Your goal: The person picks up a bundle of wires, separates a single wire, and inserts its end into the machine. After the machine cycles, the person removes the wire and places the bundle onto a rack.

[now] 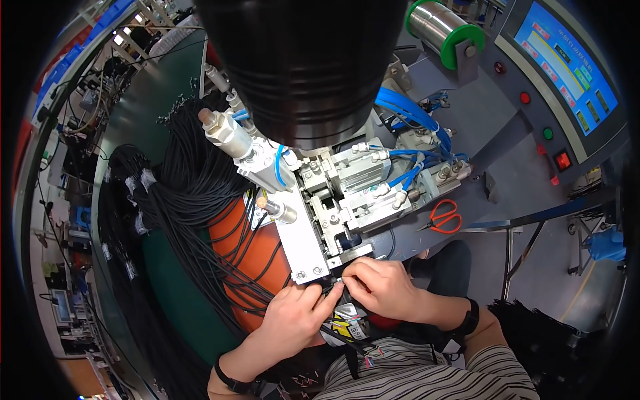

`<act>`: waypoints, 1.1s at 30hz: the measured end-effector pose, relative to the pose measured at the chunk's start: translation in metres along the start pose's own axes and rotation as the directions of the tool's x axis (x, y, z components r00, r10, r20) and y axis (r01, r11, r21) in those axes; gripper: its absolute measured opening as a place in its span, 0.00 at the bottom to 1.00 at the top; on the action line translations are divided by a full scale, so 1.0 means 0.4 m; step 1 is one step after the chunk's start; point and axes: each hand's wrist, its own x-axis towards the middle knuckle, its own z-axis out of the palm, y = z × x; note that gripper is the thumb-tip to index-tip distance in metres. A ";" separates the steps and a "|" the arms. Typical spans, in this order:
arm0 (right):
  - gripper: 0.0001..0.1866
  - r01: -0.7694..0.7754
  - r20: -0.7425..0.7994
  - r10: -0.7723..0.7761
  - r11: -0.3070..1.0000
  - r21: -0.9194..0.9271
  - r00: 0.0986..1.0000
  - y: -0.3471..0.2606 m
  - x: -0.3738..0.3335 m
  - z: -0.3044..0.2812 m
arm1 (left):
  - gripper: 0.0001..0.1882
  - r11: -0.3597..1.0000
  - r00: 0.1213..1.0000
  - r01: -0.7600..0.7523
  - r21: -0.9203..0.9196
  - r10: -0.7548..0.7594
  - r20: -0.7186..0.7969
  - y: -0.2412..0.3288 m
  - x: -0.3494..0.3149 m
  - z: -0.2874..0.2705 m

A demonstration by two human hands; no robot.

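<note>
Black cables (193, 167) are sheathed in matt, rubbery-looking plastic. The clamping fixture (303, 243) is made of smooth, bright machined metal, fitted with glossy blue plastic tubes (408, 107). Shiny metal wire (430, 25) is wound on a green plastic spool (450, 49). Scissors (445, 218) are handled in smooth red plastic. The striped shirt (400, 377) is made of matt cloth.

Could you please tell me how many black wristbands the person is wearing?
2: one black wristband around the left wrist, another wristband around the right wrist.
</note>
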 end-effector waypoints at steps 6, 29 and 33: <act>0.05 0.106 -0.045 -0.109 0.993 -0.054 0.993 0.005 -0.006 0.018 | 0.40 0.998 0.997 -0.051 0.041 0.049 0.067 0.004 0.011 -0.014; 0.07 -0.123 0.085 0.118 0.991 0.061 0.989 0.021 -0.007 -0.012 | 0.35 0.992 0.994 0.107 -0.061 -0.108 -0.011 0.025 0.016 -0.001; 0.07 -0.190 0.135 0.174 0.975 0.119 0.975 0.018 -0.008 -0.011 | 0.30 0.976 0.964 0.155 -0.155 -0.183 -0.192 -0.021 -0.049 0.040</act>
